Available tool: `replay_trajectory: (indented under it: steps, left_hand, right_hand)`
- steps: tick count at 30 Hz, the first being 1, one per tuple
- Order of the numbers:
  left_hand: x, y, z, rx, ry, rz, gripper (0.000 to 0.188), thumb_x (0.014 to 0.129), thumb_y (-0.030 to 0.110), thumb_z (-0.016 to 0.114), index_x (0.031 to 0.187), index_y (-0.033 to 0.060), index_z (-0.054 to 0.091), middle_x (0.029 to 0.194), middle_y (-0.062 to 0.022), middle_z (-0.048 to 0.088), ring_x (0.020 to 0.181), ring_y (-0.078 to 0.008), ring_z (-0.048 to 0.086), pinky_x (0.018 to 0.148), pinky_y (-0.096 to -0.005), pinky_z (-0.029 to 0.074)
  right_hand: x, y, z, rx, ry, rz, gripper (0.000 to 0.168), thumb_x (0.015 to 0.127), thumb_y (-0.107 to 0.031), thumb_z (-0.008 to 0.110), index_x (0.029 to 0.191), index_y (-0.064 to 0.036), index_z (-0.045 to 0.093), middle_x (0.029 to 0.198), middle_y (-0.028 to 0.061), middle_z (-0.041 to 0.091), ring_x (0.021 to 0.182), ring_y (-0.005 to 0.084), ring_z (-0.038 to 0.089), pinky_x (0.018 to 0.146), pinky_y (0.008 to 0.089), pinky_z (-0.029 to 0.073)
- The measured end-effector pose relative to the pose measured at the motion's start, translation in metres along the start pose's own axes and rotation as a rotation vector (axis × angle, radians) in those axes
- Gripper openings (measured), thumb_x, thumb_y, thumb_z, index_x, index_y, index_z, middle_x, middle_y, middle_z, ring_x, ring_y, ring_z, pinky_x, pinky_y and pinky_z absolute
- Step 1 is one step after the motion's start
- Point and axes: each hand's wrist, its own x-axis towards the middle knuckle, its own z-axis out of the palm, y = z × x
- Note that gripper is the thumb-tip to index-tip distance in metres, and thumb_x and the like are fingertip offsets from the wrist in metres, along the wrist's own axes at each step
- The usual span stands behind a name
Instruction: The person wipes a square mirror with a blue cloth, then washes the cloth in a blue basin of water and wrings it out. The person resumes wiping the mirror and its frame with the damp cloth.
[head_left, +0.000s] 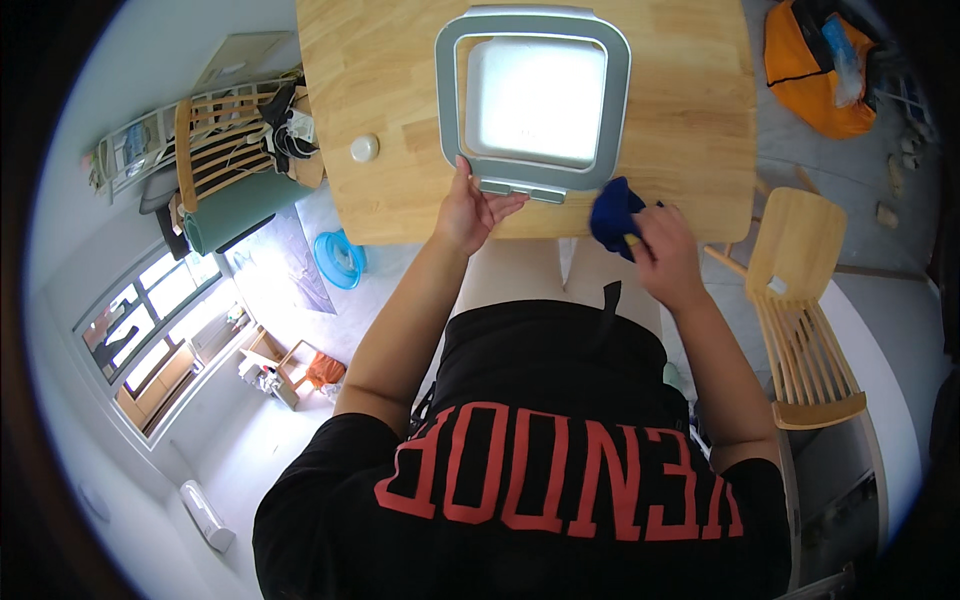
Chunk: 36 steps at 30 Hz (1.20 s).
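Observation:
A square, see-through container or lid (534, 105) with a wide grey rim and rounded corners is at the far side of the wooden table (682, 90). Its middle shines pale and bright. Tabs jut from its near edge. My left hand (472, 214) grips that edge at the left, the thumb on the rim and the fingers spread under the tabs. In my right hand (664, 247) is a dark blue cloth (615, 214), bunched and slightly blurred, just off the rim's near right corner. A small yellow patch shows by my right fingers.
A small round white object (365, 148) sits on the table at the left. Beyond the table's left edge are a blue basin (339, 259) and a rolled green mat (244, 214). To the right stand a wooden chair (796, 240) and an orange bag (814, 82) on the floor.

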Motion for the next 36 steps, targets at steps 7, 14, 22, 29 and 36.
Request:
replay_trajectory:
  steps: [7, 14, 22, 29, 36]
  left_hand:
    - [-0.015, -0.007, -0.005, -0.193, 0.026, 0.019, 0.086, 0.099, 0.067, 0.010, 0.139, 0.0009, 0.047, 0.123, -0.0202, 0.064, 0.116, -0.0347, 0.062, 0.101, -0.0446, 0.050]
    - [-0.014, -0.005, -0.020, -0.451, -0.001, 0.093, 0.075, 0.101, 0.062, 0.016, 0.132, 0.0069, 0.056, 0.131, -0.0142, 0.061, 0.124, -0.0298, 0.056, 0.109, -0.0443, 0.041]
    - [-0.009, -0.036, -0.047, -0.367, 0.000, 0.217, 0.054, 0.104, 0.052, 0.036, 0.125, 0.0065, 0.058, 0.122, -0.0110, 0.063, 0.112, -0.0213, 0.059, 0.091, -0.0340, 0.049]
    - [-0.123, -0.076, -0.002, -0.301, -0.100, 0.399, 0.067, 0.098, 0.047, 0.055, 0.146, 0.0030, 0.038, 0.148, -0.0133, 0.045, 0.136, -0.0263, 0.043, 0.112, -0.0458, 0.035]
    - [-0.137, -0.030, -0.059, -0.404, 0.468, 0.332, 0.041, 0.101, 0.042, 0.055, 0.120, 0.0056, 0.061, 0.106, -0.0044, 0.067, 0.095, -0.0142, 0.065, 0.082, -0.0328, 0.055]
  right_hand:
    - [0.036, -0.060, -0.009, -0.010, -0.015, -0.303, 0.025, 0.074, -0.012, 0.069, 0.097, -0.003, 0.070, 0.106, 0.0103, 0.064, 0.093, 0.0302, 0.057, 0.083, 0.0421, 0.045]
    - [0.107, -0.102, 0.120, -0.493, -0.220, -0.484, 0.025, 0.075, -0.016, 0.061, 0.095, -0.005, 0.069, 0.080, 0.0024, 0.054, 0.082, 0.0211, 0.054, 0.071, 0.0339, 0.042]
    - [0.096, -0.104, 0.095, -0.213, -0.128, -0.348, 0.028, 0.075, -0.011, 0.069, 0.100, 0.001, 0.070, 0.079, 0.0087, 0.058, 0.074, 0.0291, 0.059, 0.067, 0.0406, 0.048]
    - [0.060, -0.153, 0.070, 0.389, -0.649, 0.133, 0.049, 0.088, -0.021, 0.069, 0.130, -0.001, 0.053, 0.110, 0.0213, 0.064, 0.098, 0.0390, 0.063, 0.085, 0.0422, 0.051]
    - [0.085, -0.176, 0.105, 0.324, -0.694, -0.122, 0.056, 0.085, -0.018, 0.071, 0.133, -0.004, 0.047, 0.110, 0.0195, 0.061, 0.096, 0.0351, 0.061, 0.086, 0.0418, 0.049]
